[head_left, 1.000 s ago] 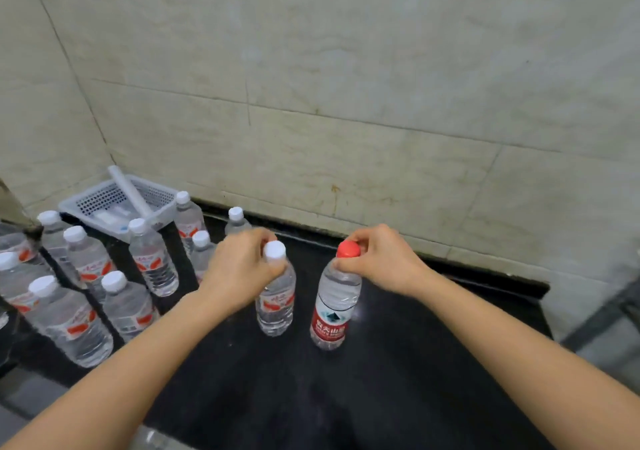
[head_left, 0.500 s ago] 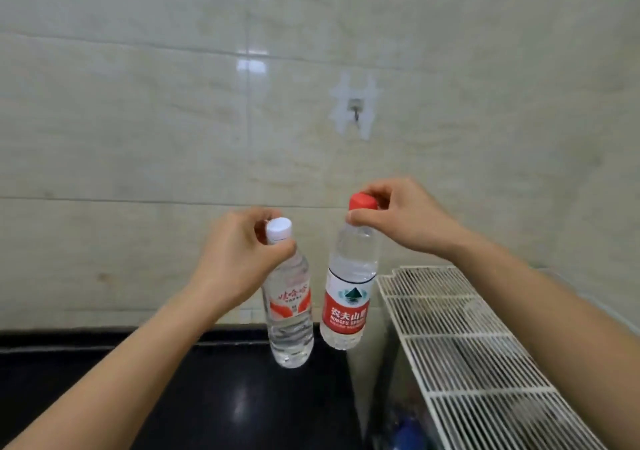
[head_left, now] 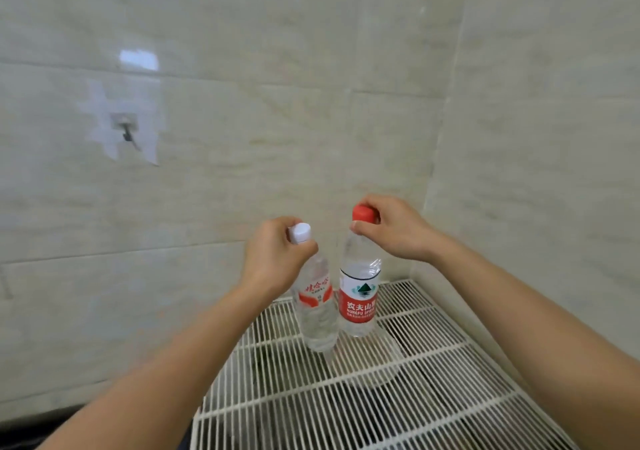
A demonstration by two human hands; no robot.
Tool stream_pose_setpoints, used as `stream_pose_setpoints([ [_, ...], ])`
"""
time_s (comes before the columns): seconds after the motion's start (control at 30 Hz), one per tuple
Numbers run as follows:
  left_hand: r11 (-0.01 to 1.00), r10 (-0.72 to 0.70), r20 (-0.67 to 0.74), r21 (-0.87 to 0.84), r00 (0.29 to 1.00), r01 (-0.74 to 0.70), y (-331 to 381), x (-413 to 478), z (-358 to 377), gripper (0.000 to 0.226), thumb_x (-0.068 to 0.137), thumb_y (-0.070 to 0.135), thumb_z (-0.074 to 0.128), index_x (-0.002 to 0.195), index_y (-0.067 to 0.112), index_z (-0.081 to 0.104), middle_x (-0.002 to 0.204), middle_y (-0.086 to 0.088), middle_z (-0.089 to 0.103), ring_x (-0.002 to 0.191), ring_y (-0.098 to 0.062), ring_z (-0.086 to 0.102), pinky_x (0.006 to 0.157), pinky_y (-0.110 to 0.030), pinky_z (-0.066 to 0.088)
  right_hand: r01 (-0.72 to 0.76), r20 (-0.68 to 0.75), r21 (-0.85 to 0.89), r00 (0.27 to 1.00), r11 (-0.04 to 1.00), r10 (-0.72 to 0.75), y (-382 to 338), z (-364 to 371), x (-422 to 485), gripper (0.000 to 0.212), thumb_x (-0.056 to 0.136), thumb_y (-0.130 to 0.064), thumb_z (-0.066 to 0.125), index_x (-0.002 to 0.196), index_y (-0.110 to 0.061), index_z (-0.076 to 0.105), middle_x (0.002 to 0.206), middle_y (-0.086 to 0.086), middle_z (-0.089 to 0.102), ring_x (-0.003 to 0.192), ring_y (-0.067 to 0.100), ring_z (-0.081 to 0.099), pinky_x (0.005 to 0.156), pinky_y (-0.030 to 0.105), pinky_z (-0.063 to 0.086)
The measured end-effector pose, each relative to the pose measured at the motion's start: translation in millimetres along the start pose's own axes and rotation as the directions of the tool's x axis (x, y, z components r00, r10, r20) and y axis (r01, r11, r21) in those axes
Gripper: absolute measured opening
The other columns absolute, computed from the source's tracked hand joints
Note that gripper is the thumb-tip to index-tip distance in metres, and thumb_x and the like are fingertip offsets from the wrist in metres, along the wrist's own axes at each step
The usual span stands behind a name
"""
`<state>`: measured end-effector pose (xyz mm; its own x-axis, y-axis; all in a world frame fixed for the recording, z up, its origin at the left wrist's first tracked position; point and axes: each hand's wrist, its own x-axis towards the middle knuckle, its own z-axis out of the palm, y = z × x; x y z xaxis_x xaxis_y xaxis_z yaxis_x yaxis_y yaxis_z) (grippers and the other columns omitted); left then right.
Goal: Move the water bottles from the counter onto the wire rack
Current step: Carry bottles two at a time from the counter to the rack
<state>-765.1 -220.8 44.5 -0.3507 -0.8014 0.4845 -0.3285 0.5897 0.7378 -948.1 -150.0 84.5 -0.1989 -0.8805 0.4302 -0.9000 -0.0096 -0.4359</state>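
Note:
My left hand (head_left: 277,259) grips the neck of a clear bottle with a white cap (head_left: 317,314), which tilts slightly. My right hand (head_left: 394,233) pinches the top of a red-capped bottle (head_left: 358,304) with a red and white label. Both bottles hang side by side, almost touching, over the far part of the white wire rack (head_left: 346,397). Their bases are close above the wires; I cannot tell whether they touch the rack.
Pale tiled walls meet in a corner (head_left: 433,207) just behind the rack. A metal hook on a taped patch (head_left: 124,130) sticks to the left wall. A sliver of the dark counter (head_left: 52,422) shows at the lower left. Something dark lies beneath the rack.
Both hands lifted the two bottles off the black counter and carried them right. They now hang over the wire rack instead of over the counter's edge.

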Motion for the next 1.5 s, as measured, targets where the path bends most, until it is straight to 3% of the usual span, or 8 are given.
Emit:
stream_pose_setpoints([
  [0.37, 0.997, 0.083, 0.044, 0.002, 0.996, -0.083, 31, 68, 143, 0.009, 0.079, 0.017, 0.064, 0.086, 0.011, 0.064, 0.054, 0.008, 0.044, 0.051, -0.01, 0.042, 0.047, -0.026, 0.028, -0.08, 0.001, -0.364, 0.996, 0.928, 0.086, 129, -28, 32, 0.018, 0.092, -0.036, 0.055, 0.085, -0.022, 0.047, 0.095, 0.001, 0.055, 0.088, 0.024, 0.053, 0.07, 0.033, 0.04],
  [0.77, 0.994, 0.102, 0.103, 0.034, 0.989, -0.106, 29, 98, 202, 0.036, 0.082, 0.023, 0.064, 0.116, 0.013, 0.066, 0.067, 0.0, 0.055, 0.067, -0.021, 0.057, 0.055, -0.031, 0.041, -0.185, 0.011, -0.326, 0.98, 0.927, 0.2, 187, -25, 45, 0.014, 0.092, -0.031, 0.058, 0.093, -0.018, 0.052, 0.097, 0.005, 0.057, 0.088, 0.026, 0.055, 0.071, 0.034, 0.042],
  [0.93, 0.996, 0.088, 0.137, 0.018, 0.987, -0.091, 25, 104, 202, 0.031, 0.084, 0.022, 0.066, 0.113, 0.014, 0.067, 0.074, -0.001, 0.061, 0.067, -0.016, 0.053, 0.052, -0.021, 0.038, -0.226, 0.009, -0.283, 0.971, 0.932, 0.238, 190, -22, 48, 0.019, 0.091, -0.033, 0.061, 0.098, -0.017, 0.057, 0.097, 0.004, 0.058, 0.087, 0.025, 0.056, 0.074, 0.035, 0.045],
  [1.03, 0.994, 0.1, 0.18, 0.022, 0.979, -0.106, 21, 105, 204, 0.037, 0.084, 0.027, 0.069, 0.119, 0.017, 0.064, 0.091, -0.003, 0.068, 0.084, -0.019, 0.062, 0.066, -0.029, 0.049, -0.252, 0.001, -0.252, 0.966, 0.934, 0.26, 192, -20, 46, 0.017, 0.092, -0.033, 0.059, 0.101, -0.018, 0.056, 0.099, 0.005, 0.057, 0.091, 0.025, 0.055, 0.077, 0.036, 0.045],
  [1.2, 0.998, 0.064, 0.243, 0.003, 0.968, -0.066, 20, 95, 204, 0.069, 0.088, 0.025, 0.067, 0.148, 0.017, 0.034, 0.133, -0.005, 0.059, 0.119, -0.02, 0.057, 0.094, -0.032, 0.046, -0.314, -0.018, -0.129, 0.949, 0.941, 0.315, 192, -14, 32, 0.064, 0.091, -0.03, 0.063, 0.147, -0.019, 0.036, 0.131, 0.008, 0.052, 0.119, 0.026, 0.051, 0.099, 0.036, 0.041],
  [1.33, 0.999, 0.014, 0.303, 0.038, 0.953, -0.027, 12, 84, 193, 0.074, 0.09, 0.029, 0.064, 0.151, 0.02, 0.024, 0.145, -0.001, 0.05, 0.129, -0.019, 0.049, 0.104, -0.038, 0.043, -0.354, -0.09, -0.23, 0.935, 0.907, 0.342, 187, -10, 21, 0.075, 0.089, -0.035, 0.065, 0.151, -0.02, 0.026, 0.144, 0.007, 0.041, 0.133, 0.025, 0.034, 0.109, 0.04, 0.035],
  [1.4, 0.999, -0.006, 0.311, 0.047, 0.95, -0.009, 2, 78, 178, 0.069, 0.09, 0.032, 0.062, 0.15, 0.019, 0.029, 0.148, -0.002, 0.046, 0.133, -0.02, 0.046, 0.109, -0.041, 0.041, -0.36, -0.2, -0.319, 0.93, 0.877, 0.309, 177, -8, 16, 0.072, 0.088, -0.034, 0.064, 0.149, -0.019, 0.03, 0.148, 0.005, 0.035, 0.135, 0.024, 0.028, 0.11, 0.041, 0.03],
  [1.5, 0.997, -0.025, 0.284, 0.078, 0.959, 0.003, -20, 63, 144, 0.056, 0.092, 0.032, 0.058, 0.143, 0.017, 0.042, 0.146, -0.003, 0.047, 0.133, -0.019, 0.045, 0.11, -0.042, 0.04, -0.31, -0.369, -0.222, 0.904, 0.925, 0.215, 147, 6, 8, 0.056, 0.087, -0.026, 0.062, 0.139, -0.018, 0.045, 0.14, 0.003, 0.042, 0.128, 0.022, 0.033, 0.102, 0.037, 0.031],
])
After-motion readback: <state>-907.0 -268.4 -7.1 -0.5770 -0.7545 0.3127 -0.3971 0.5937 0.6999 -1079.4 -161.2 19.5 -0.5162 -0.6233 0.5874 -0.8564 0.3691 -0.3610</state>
